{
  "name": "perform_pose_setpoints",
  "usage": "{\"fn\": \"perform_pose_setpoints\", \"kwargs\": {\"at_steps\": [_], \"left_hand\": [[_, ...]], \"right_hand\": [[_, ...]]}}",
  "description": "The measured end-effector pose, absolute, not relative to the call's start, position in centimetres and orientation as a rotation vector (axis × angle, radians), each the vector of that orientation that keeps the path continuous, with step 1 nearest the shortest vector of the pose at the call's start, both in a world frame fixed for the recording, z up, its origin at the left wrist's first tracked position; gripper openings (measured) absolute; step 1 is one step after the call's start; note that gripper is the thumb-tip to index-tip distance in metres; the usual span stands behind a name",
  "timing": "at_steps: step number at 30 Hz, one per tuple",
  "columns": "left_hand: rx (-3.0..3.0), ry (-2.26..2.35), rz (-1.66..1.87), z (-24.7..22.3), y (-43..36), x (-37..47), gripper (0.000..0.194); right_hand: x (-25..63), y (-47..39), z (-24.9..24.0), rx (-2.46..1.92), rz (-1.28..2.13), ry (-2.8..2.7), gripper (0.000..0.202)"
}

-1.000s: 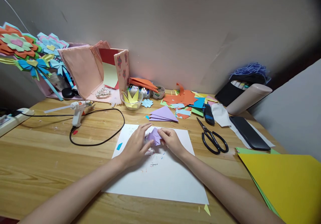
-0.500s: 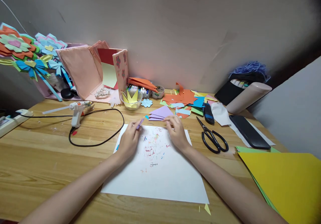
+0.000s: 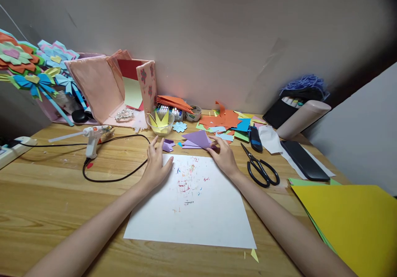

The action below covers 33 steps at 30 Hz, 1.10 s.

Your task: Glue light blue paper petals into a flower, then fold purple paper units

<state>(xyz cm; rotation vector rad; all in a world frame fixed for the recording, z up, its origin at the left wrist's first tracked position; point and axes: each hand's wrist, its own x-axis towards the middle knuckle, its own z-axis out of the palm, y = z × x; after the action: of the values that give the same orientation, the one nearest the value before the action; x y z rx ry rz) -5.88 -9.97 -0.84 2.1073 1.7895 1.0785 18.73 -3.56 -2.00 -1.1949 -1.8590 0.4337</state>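
Between the thumb and fingers of my right hand (image 3: 223, 155) is the right end of a folded purple paper (image 3: 197, 139), raised over other lilac folded pieces (image 3: 190, 146). My left hand (image 3: 155, 163) has its fingers spread and holds nothing. Just beyond its fingertips a small folded purple piece (image 3: 168, 145) lies on the wood. Beneath both hands is a large white sheet (image 3: 186, 223) with coloured marks around its upper middle.
Black-handled scissors (image 3: 262, 169) lie right of the sheet, near yellow paper (image 3: 350, 215). A glue gun (image 3: 92, 140) with a looped cable sits left. Behind are a clear bowl (image 3: 160, 128), orange scraps (image 3: 225, 120) and a pink box (image 3: 96, 87).
My left hand has let go of the small purple piece and opened. My right hand has taken a purple paper from the lilac pile and lifted it slightly.
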Motion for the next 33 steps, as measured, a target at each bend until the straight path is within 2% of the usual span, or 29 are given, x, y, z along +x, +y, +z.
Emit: {"fn": "perform_pose_setpoints", "kwargs": {"at_steps": [3, 5, 8, 10, 13, 15, 21, 26, 30, 33], "left_hand": [[2.212, 1.66, 1.123, -0.1, -10.5, -5.3, 0.056], [2.278, 1.56, 1.115, 0.2, -10.8, -4.9, 0.06], [2.352, 1.412, 1.087, 0.3, -11.2, -4.6, 0.067], [2.401, 1.325, 1.063, 0.1, -11.3, -4.6, 0.056], [2.471, 1.224, 0.99, -0.1, -11.2, -4.7, 0.024], [2.487, 1.178, 0.924, -0.1, -11.1, -4.8, 0.015], [2.438, 1.15, 0.75, 0.1, -11.1, -4.4, 0.017], [2.305, 1.207, 0.701, 0.1, -11.3, -4.7, 0.02], [2.235, 1.318, 0.725, 0.1, -11.3, -4.9, 0.02], [2.217, 1.342, 0.758, 0.3, -11.3, -4.9, 0.016]], "right_hand": [[18.6, -3.9, -1.6, -1.108, 0.401, -1.929, 0.026], [18.2, -4.5, -1.4, -1.008, 0.397, -2.008, 0.017], [17.4, -5.6, -1.2, -0.855, 0.376, -2.142, 0.015], [16.9, -6.4, -1.0, -0.794, 0.317, -2.232, 0.015], [16.4, -7.2, -0.7, -0.755, 0.232, -2.361, 0.012], [16.3, -7.4, -0.5, -0.735, 0.222, -2.424, 0.011], [16.1, -7.7, -0.2, -0.592, 0.317, -2.484, 0.013], [16.1, -7.8, -0.2, -0.549, 0.546, -2.488, 0.013], [16.1, -7.7, -0.1, -0.642, 0.65, -2.478, 0.04], [16.1, -7.5, -0.5, -0.663, 0.637, -2.46, 0.026]]}}
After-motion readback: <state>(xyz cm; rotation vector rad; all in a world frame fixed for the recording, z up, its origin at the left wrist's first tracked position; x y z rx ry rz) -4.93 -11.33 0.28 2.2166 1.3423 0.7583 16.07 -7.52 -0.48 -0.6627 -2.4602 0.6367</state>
